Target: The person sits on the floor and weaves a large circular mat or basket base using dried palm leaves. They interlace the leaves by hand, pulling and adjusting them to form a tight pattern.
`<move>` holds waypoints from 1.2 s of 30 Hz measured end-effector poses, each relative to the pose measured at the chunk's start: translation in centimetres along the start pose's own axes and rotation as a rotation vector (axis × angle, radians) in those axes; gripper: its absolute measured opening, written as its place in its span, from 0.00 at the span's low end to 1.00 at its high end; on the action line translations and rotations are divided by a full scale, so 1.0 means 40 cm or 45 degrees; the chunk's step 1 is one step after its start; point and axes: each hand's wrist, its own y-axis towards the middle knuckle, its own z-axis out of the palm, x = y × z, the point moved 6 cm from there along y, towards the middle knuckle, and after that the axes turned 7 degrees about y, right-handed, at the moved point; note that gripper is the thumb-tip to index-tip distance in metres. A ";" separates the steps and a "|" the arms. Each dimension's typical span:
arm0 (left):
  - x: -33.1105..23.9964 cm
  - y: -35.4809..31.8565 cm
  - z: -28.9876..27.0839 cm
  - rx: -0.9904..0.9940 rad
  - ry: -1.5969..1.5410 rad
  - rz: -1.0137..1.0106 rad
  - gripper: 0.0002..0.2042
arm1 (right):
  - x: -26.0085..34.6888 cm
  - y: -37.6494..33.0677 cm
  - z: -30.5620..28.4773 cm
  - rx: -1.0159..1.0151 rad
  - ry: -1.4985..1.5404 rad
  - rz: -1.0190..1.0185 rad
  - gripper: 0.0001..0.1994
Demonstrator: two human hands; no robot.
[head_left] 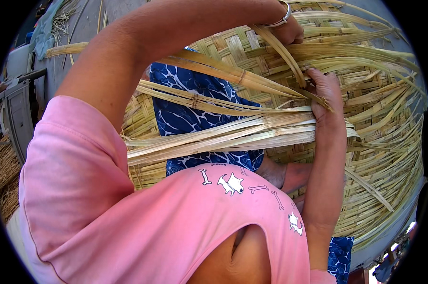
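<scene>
A large mat of woven bamboo strips (233, 45) spreads under both hands. From the right, my right hand (325, 90) is closed, with thumb and fingers pinching bamboo strips (289, 57) where several meet. My left arm reaches across the top, and my left hand (289, 32), with a metal bangle (286, 13) at the wrist, is curled closed over the weave. One strip bends from under that wrist down to my right hand. What the left fingers hold is hidden. A bundle of pale loose strips (223, 135) lies across my lap, below the right hand.
Blue patterned cloth (185, 109) covers my legs on the mat, and a bare foot (294, 177) rests beside it. Long unwoven strips (365, 52) fan out along the right side. Grey furniture (20, 109) and a pile of dry fibres (3, 180) stand at the left.
</scene>
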 end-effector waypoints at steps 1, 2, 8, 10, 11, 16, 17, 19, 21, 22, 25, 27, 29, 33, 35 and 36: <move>-0.010 -0.007 -0.005 -0.019 0.018 0.008 0.14 | 0.001 -0.001 -0.001 -0.017 -0.019 -0.008 0.11; -0.020 -0.013 -0.009 -0.003 0.045 0.030 0.14 | 0.001 -0.001 -0.003 -0.034 -0.038 -0.015 0.12; -0.011 0.011 -0.010 -0.057 -0.063 0.120 0.16 | -0.021 0.036 0.011 0.141 -0.303 -0.014 0.10; -0.030 0.005 -0.029 -0.061 0.057 0.171 0.16 | -0.019 0.035 0.003 0.129 -0.304 0.007 0.09; -0.028 -0.002 -0.035 -0.052 0.087 0.128 0.16 | -0.018 0.032 0.002 0.124 -0.305 0.017 0.09; -0.042 -0.076 -0.060 -0.014 0.525 0.161 0.14 | -0.007 0.004 0.036 0.225 -0.558 0.098 0.10; -0.025 -0.094 -0.055 0.116 0.379 0.122 0.14 | -0.012 0.008 0.037 0.246 -0.660 0.126 0.10; -0.020 -0.108 -0.045 0.112 0.417 0.058 0.14 | -0.015 0.015 0.032 0.231 -0.726 0.118 0.10; -0.017 -0.114 -0.032 0.110 0.458 -0.005 0.14 | -0.014 0.024 0.029 0.229 -0.814 0.092 0.10; -0.016 -0.117 -0.027 0.107 0.478 -0.039 0.14 | -0.012 0.028 0.029 0.236 -0.872 0.069 0.10; -0.018 -0.125 -0.022 0.093 0.538 -0.080 0.14 | -0.008 0.035 0.037 0.239 -1.021 0.082 0.11; -0.033 -0.127 -0.025 0.076 0.579 -0.028 0.15 | -0.014 0.047 0.032 0.240 -1.033 0.072 0.11; -0.020 -0.115 -0.021 0.096 0.556 -0.015 0.14 | -0.035 0.068 0.021 0.258 -0.969 0.009 0.12; -0.021 -0.108 -0.024 0.241 0.580 -0.023 0.15 | -0.044 0.058 0.024 0.325 -0.836 0.018 0.16; -0.020 -0.083 -0.018 0.272 0.591 -0.056 0.16 | -0.040 0.054 0.016 0.334 -0.845 0.016 0.17; -0.012 -0.071 -0.008 0.284 0.594 -0.082 0.16 | -0.035 0.044 0.024 0.327 -0.872 0.012 0.15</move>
